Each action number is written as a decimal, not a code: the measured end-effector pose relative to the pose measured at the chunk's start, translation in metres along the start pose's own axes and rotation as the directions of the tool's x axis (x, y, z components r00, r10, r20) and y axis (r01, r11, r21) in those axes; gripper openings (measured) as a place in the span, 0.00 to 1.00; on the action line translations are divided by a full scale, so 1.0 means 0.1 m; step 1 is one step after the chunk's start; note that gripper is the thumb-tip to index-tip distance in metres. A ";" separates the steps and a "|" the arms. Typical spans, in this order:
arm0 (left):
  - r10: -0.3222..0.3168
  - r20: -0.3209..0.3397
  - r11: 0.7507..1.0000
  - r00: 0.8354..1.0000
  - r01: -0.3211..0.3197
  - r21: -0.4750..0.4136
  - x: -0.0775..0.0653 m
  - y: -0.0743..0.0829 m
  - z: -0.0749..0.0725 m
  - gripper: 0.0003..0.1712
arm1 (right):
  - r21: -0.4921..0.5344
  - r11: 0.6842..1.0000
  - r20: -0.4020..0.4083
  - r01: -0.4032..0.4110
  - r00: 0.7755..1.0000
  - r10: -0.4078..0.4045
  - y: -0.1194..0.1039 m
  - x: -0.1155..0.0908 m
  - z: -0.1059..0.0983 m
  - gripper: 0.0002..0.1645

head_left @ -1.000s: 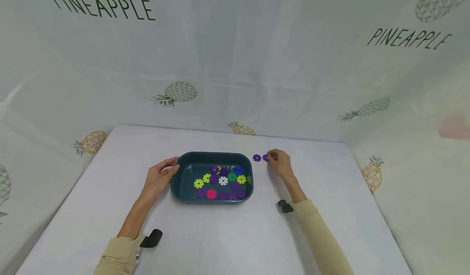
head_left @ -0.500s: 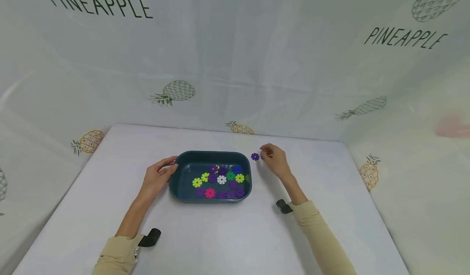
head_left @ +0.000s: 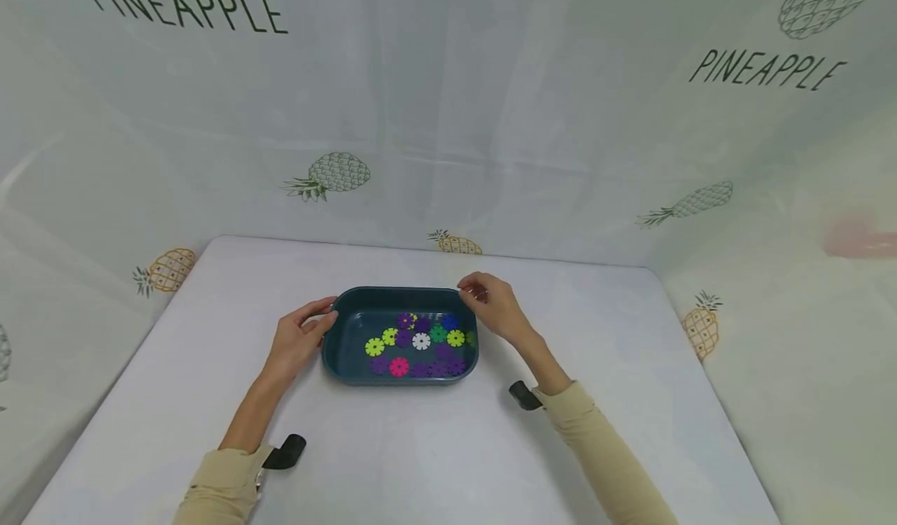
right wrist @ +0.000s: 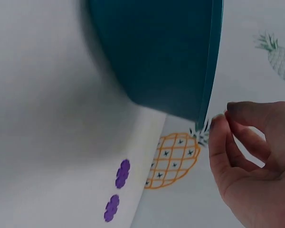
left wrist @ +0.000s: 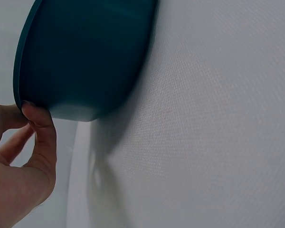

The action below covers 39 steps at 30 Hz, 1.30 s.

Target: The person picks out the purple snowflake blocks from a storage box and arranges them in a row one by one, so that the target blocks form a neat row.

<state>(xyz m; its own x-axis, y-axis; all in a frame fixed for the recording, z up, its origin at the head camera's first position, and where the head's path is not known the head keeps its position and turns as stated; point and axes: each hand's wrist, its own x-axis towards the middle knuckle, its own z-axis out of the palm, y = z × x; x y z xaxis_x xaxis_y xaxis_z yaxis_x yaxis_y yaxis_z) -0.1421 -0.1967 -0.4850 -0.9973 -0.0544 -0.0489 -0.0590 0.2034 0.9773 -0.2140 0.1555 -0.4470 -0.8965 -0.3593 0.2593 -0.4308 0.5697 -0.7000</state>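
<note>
My left hand (head_left: pixel 293 344) grips the left end of a dark teal tray (head_left: pixel 353 357), with the thumb (left wrist: pixel 42 137) against its outer wall and fingers at the rim. Several notched plastic discs lie in the tray, among them a white disc (head_left: pixel 421 341), a pink disc (head_left: pixel 399 367) and a green disc (head_left: pixel 437 333). Over the tray's far right corner hovers my right hand (head_left: pixel 496 307), thumb and fingers loosely bent with nothing seen between them. Two purple discs (right wrist: pixel 123 174) lie on the table beyond the tray in the right wrist view; the hand hides them in the head view.
A white table (head_left: pixel 392 455) carries the tray. Behind it hangs a pale curtain (head_left: pixel 490 120) printed with pineapples. A black wrist camera (head_left: pixel 287 452) sticks out from the left sleeve, another camera (head_left: pixel 525 396) from the right.
My right hand has let go of a purple disc beside another on the table and moved left to the tray's far right corner. The left hand stays on the tray.
</note>
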 end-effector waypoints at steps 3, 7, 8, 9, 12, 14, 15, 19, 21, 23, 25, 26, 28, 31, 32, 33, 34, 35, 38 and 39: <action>0.005 0.001 1.000 1.000 -0.005 -0.007 0.00 0.00 0.00 0.27 | 0.018 0.999 0.063 0.045 0.997 -0.046 -0.07 0.01 0.07 0.09; 0.001 0.002 1.000 1.000 -0.001 -0.010 0.00 0.00 0.00 0.26 | 0.055 0.994 0.134 0.090 0.986 -0.097 -0.13 0.00 0.17 0.10; -0.001 0.002 1.000 1.000 0.001 -0.009 0.00 0.00 0.00 0.27 | 0.060 0.993 0.147 0.101 0.983 -0.109 -0.13 0.00 0.20 0.10; -0.004 0.001 1.000 1.000 0.004 -0.008 0.00 0.00 0.00 0.26 | 0.061 0.992 0.160 0.112 0.980 -0.121 -0.13 0.00 0.22 0.11; -0.014 -0.002 1.000 1.000 0.014 -0.002 0.01 0.00 0.01 0.27 | 0.056 0.988 0.193 0.143 0.969 -0.152 -0.12 0.00 0.31 0.11; -0.019 -0.003 1.000 1.000 0.019 0.002 0.01 -0.01 0.01 0.27 | 0.037 0.986 0.211 0.162 0.963 -0.166 -0.11 0.00 0.37 0.11; -0.022 -0.005 1.000 1.000 0.022 0.004 0.01 -0.01 0.01 0.27 | 0.024 0.985 0.218 0.171 0.961 -0.172 -0.11 0.01 0.40 0.11; -0.023 -0.004 1.000 1.000 0.023 -0.003 0.01 -0.01 0.01 0.27 | -0.053 0.976 0.215 0.210 0.957 -0.194 -0.11 0.00 0.52 0.10; -0.020 -0.001 1.000 1.000 0.020 -0.010 0.01 -0.02 0.01 0.27 | -0.112 0.967 0.204 0.227 0.958 -0.201 -0.11 0.00 0.58 0.10; -0.016 0.003 1.000 1.000 0.016 -0.013 0.01 -0.02 0.00 0.28 | -0.174 0.956 0.199 0.236 0.959 -0.201 -0.12 -0.02 0.63 0.10; -0.018 0.003 1.000 1.000 0.018 -0.012 0.01 -0.02 0.00 0.28 | -0.230 0.944 0.206 0.236 0.960 -0.189 -0.12 -0.04 0.66 0.10; -0.019 0.003 1.000 1.000 0.019 -0.011 0.00 -0.01 0.00 0.28 | -0.252 0.938 0.206 0.240 0.960 -0.190 -0.12 -0.05 0.68 0.10; -0.020 0.004 1.000 1.000 0.020 -0.014 0.00 -0.01 0.00 0.28 | -0.280 0.929 0.210 0.243 0.960 -0.188 -0.12 -0.07 0.69 0.10; -0.019 0.005 1.000 1.000 0.019 -0.025 -0.01 0.00 0.01 0.28 | -0.307 0.918 0.211 0.251 0.958 -0.192 -0.13 -0.08 0.69 0.10; -0.017 0.006 0.999 1.000 0.017 -0.029 -0.01 0.00 0.01 0.28 | -0.313 0.915 0.209 0.254 0.958 -0.194 -0.13 -0.08 0.68 0.10; -0.016 0.008 0.999 1.000 0.016 -0.032 0.00 0.00 0.01 0.28 | -0.322 0.912 0.213 0.255 0.958 -0.193 -0.13 -0.08 0.68 0.11; -0.014 0.008 0.999 1.000 0.015 -0.031 0.00 0.00 0.02 0.28 | -0.332 0.907 0.217 0.258 0.957 -0.192 -0.13 -0.09 0.68 0.12; -0.017 0.006 0.999 1.000 0.017 -0.030 0.00 0.00 0.02 0.28 | -0.342 0.903 0.222 0.260 0.956 -0.191 -0.13 -0.09 0.68 0.13; -0.026 0.001 0.999 1.000 0.026 -0.025 0.00 0.01 0.02 0.29 | -0.370 0.889 0.236 0.268 0.953 -0.189 -0.13 -0.08 0.69 0.15; -0.028 -0.001 0.999 1.000 0.028 -0.020 -0.01 0.01 0.01 0.29 | -0.383 0.884 0.240 0.270 0.953 -0.187 -0.13 -0.08 0.69 0.15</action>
<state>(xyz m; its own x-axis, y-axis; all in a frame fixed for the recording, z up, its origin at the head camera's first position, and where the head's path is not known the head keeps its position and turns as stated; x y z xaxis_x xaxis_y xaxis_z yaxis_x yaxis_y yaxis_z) -0.1416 -0.1951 -0.4844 -0.9952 -0.0613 -0.0761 -0.0861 0.1817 0.9796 -0.1941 0.1001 -0.4861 -0.7486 -0.6262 0.2179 -0.6622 0.6893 -0.2938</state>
